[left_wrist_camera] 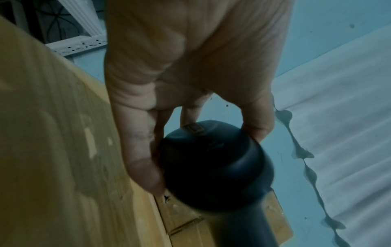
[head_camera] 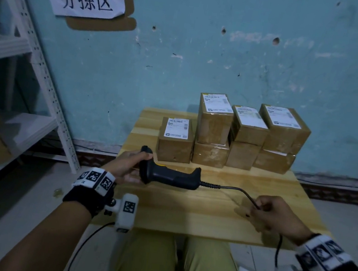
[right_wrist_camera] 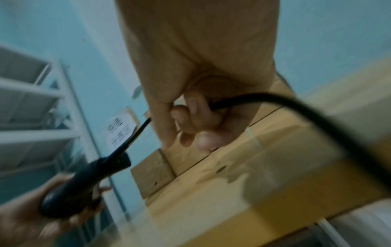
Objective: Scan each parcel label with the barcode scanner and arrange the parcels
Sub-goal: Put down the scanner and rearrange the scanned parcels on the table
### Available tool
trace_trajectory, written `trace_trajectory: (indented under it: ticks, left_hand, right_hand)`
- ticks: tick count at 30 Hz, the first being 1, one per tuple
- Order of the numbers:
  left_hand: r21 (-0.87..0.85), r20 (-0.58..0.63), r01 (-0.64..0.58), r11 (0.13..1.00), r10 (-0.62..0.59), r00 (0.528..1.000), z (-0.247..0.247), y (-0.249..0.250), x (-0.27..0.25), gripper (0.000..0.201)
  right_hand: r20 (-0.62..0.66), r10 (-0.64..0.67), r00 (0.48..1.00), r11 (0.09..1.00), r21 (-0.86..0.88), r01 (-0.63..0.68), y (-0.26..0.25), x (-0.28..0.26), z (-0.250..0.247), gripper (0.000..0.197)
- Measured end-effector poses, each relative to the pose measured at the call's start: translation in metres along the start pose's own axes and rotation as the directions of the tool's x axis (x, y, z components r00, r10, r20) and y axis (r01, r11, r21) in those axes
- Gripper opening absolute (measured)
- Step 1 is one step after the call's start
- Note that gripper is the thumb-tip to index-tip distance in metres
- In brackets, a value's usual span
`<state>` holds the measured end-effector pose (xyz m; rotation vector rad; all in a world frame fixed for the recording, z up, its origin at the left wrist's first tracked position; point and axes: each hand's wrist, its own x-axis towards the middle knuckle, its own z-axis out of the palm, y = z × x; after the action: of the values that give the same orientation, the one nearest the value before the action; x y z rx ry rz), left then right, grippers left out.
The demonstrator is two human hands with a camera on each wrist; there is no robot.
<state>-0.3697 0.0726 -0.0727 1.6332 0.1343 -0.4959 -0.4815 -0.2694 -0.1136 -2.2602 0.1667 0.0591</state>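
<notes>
Scanner in left hand

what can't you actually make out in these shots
- Label text on the parcels: head view, too small to read.
- Lower parcels' labels: head view, covered by the boxes stacked on them.
- Barcode scanner scan window: hidden under the left hand in the head view, blurred in the left wrist view.
- Cable far end: head view, cut off by the bottom edge past the right hand.
</notes>
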Motion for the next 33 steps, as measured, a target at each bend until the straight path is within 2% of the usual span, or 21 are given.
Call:
trace_trajectory:
  ticks: [3, 5, 8, 10, 13, 16, 19, 23, 28, 33]
  left_hand:
    - [0.01, -0.009, 0.001, 1.0, -0.001, 1.0, -0.002, -0.002, 0.002, 0.006]
    - [0.041, -0.008, 0.004, 0.999, -0.004, 1.0, -0.001, -0.005, 0.004, 0.006]
    - [0.086, -0.003, -0.011, 0.996, 0.011, 1.0, 0.006, -0.01, 0.008, 0.011]
    - [0.116, -0.004, -0.023, 0.993, 0.024, 1.0, 0.011, -0.015, 0.012, 0.016]
    - [0.119, -0.003, -0.021, 0.993, 0.021, 1.0, 0.016, -0.019, 0.015, 0.018]
    - [0.114, -0.031, -0.018, 0.993, 0.022, 0.999, 0.018, -0.021, 0.019, 0.011]
    - [0.061, -0.064, 0.007, 0.998, -0.004, 0.998, 0.02, -0.02, 0.022, 0.006]
    - [0.089, -0.06, 0.017, 0.996, -0.012, 0.998, 0.022, -0.017, 0.026, 0.026]
    - [0.083, -0.084, 0.023, 0.996, -0.016, 0.996, 0.028, -0.016, 0.034, 0.04]
    - [0.112, -0.09, 0.045, 0.993, -0.035, 0.995, 0.032, -0.013, 0.037, 0.043]
  right_hand:
    - [0.021, -0.046, 0.999, 0.997, 0.06, 0.045, 0.01, -0.013, -0.021, 0.037]
    - [-0.005, -0.077, 0.997, 0.997, 0.009, 0.077, 0.015, -0.017, -0.033, 0.045]
    - [-0.072, -0.106, 0.992, 0.972, -0.216, 0.088, 0.026, -0.012, -0.046, 0.051]
    - [-0.092, -0.124, 0.988, 0.925, -0.371, 0.082, 0.031, -0.007, -0.054, 0.041]
    - [-0.099, -0.106, 0.989, 0.881, -0.471, 0.047, 0.025, -0.002, -0.06, 0.031]
    - [-0.101, -0.116, 0.988, 0.873, -0.484, 0.053, 0.01, 0.003, -0.055, 0.024]
    - [-0.114, -0.068, 0.991, 0.882, -0.472, 0.006, 0.006, 0.015, -0.047, 0.019]
    - [-0.088, 0.023, 0.996, 0.892, -0.448, -0.06, 0.01, 0.03, -0.04, 0.016]
    - [-0.116, 0.074, 0.99, 0.898, -0.425, -0.117, 0.011, 0.036, -0.036, 0.029]
    - [-0.092, 0.084, 0.992, 0.893, -0.436, -0.116, 0.009, 0.04, -0.04, 0.015]
